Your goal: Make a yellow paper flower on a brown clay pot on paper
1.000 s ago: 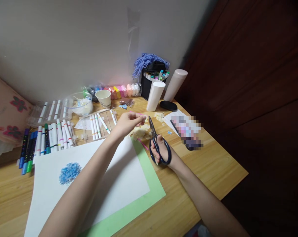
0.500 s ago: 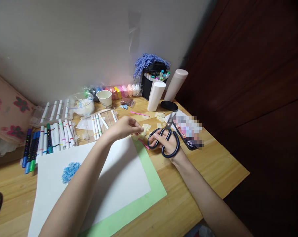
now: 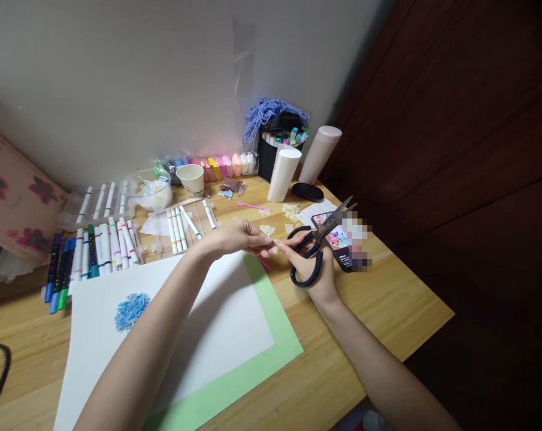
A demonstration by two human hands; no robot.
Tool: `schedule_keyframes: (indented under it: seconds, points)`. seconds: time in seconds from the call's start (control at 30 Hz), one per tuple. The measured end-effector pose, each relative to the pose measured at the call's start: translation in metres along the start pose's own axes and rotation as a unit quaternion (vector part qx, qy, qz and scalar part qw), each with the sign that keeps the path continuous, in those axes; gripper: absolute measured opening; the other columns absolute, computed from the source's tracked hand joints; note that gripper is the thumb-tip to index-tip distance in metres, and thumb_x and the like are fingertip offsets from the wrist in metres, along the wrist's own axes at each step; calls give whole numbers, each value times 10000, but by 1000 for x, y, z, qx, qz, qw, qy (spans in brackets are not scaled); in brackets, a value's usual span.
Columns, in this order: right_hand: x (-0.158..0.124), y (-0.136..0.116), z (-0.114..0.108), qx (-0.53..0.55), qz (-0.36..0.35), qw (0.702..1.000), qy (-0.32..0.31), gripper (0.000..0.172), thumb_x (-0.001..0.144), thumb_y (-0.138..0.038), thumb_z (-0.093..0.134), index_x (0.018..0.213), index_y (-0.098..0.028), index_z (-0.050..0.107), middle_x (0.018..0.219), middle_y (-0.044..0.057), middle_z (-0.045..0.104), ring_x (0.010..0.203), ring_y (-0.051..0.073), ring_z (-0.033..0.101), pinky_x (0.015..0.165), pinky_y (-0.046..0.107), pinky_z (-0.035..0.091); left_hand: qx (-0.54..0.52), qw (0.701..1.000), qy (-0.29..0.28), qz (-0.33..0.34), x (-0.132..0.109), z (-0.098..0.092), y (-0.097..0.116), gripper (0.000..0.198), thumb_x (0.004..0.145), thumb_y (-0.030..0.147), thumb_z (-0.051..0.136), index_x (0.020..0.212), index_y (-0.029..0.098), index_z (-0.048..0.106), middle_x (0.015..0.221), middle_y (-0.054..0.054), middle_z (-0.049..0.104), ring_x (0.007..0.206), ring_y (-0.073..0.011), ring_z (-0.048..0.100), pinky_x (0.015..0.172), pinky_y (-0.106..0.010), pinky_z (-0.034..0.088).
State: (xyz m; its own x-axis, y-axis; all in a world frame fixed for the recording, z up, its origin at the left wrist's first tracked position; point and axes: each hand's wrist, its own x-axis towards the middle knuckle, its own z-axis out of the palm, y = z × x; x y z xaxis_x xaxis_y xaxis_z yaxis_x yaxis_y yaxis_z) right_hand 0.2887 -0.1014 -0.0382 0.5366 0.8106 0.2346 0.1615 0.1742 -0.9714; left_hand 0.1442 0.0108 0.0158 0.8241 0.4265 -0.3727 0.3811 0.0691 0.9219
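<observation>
My left hand (image 3: 241, 236) reaches over the far edge of the white paper (image 3: 226, 299), its fingertips pinched on a small pale-yellow paper scrap (image 3: 275, 248). My right hand (image 3: 318, 272) meets it there, thumb and finger at the scrap's other side. Black-handled scissors (image 3: 327, 230) hang on the fingers of my right hand, the blades slightly apart and pointing away to the upper right over the phone (image 3: 342, 239). More pale-yellow scraps (image 3: 291, 211) lie just beyond my hands. A blue flower-like cluster (image 3: 132, 311) is on the white paper, left of my left forearm.
Green paper (image 3: 279, 338) lies under the white sheet. Markers (image 3: 111, 245) cover the left side. At the back stand a paper cup (image 3: 190, 179), a clear bowl (image 3: 151, 190), a white cylinder (image 3: 284, 175), a pinkish bottle (image 3: 321, 154) and a black pen holder (image 3: 267, 158). A dark panel borders the right.
Both hands have come together at the paper scrap, the left moving slightly right. The scissors have swung from upright to tilting right, over the phone.
</observation>
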Motion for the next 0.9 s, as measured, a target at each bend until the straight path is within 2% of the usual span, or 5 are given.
schedule_keyframes:
  seconds: [0.1,0.2,0.3,0.63,0.9]
  points:
    - [3,-3,-3,38,-5,998,40,267,658,-235,736,738,-201,484,704,-15,641,693,149,649,719,317,534,137,984,115,-19,-3,-13,-6,293,689,305,676,912,116,697,853,-99,713,762,-177,641,701,-275,475]
    - [7,-3,-8,45,11,997,57,256,662,-247,736,740,-197,497,715,-12,633,692,146,635,716,324,532,366,894,254,-41,-4,-27,-18,231,617,205,690,841,148,697,850,-95,708,764,-211,635,652,-278,445]
    - [9,-2,-11,44,21,997,58,260,658,-265,741,743,-194,506,721,-12,621,696,147,626,709,327,533,476,841,253,-53,-2,-31,-28,182,567,146,691,745,184,690,783,-67,699,735,-215,625,604,-261,404]
    - [11,-4,-12,63,13,996,54,243,661,-228,746,719,-192,513,715,-28,628,676,119,618,719,299,514,451,860,239,21,13,-27,-39,129,669,129,564,718,171,676,754,-65,695,686,-207,612,584,-264,391]
    - [14,-1,-17,52,11,997,63,234,657,-266,748,721,-183,538,713,-15,633,672,141,625,694,318,524,385,880,257,102,25,-15,-39,325,741,214,577,1054,129,594,1026,-107,619,872,-189,595,745,-257,449]
